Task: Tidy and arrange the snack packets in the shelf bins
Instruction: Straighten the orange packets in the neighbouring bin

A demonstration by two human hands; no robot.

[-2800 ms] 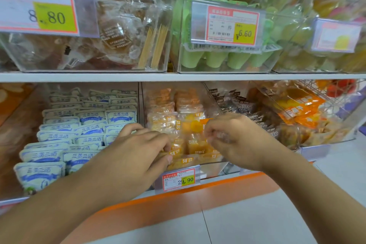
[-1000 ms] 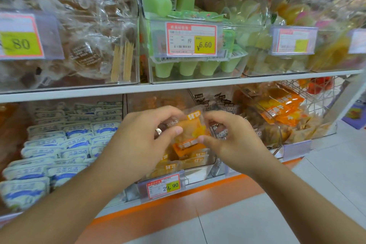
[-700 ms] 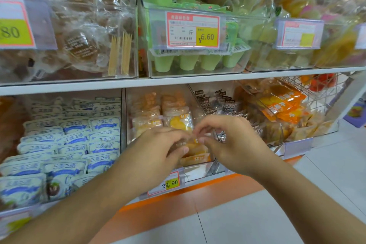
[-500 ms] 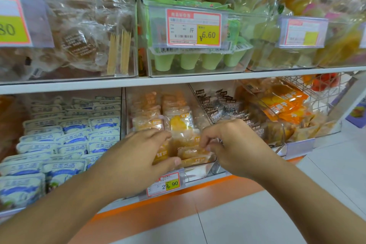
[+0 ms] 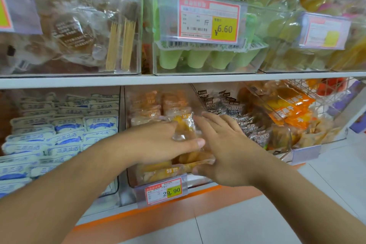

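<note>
From the head view, the one view given, the person's two hands are both at work in the clear middle bin point(image 5: 126, 144) on the lower shelf, the one fronted by the 29.90 price tag point(image 5: 163, 192). The left hand point(image 5: 158, 142) lies flat over the orange snack packets point(image 5: 184, 128), its fingers point(image 5: 170, 125) stretched out and lying close together on top of the pile, the thumb reaching across the front of a clear packet. The right hand point(image 5: 227, 144) comes in from the other side, fingers straight and slightly spread, pressing the right flank of the same stack; neither hand pinches a packet. The packets between and under the hands lie inside the bin, the rear ones in two fairly even rows, the front ones looser and overlapping near the tag. This reads as a squaring-up step: the stack is being patted and pushed into line, so this bin looks nearly done, with the front layer left to settle. To the left, the blue-and-white packets point(image 5: 67, 130) already sit in orderly rows. To the right, the dark-labelled packets point(image 5: 247, 123) and the orange-labelled packets point(image 5: 291, 109) in further bins look more tumbled and probably still need arranging.
</note>
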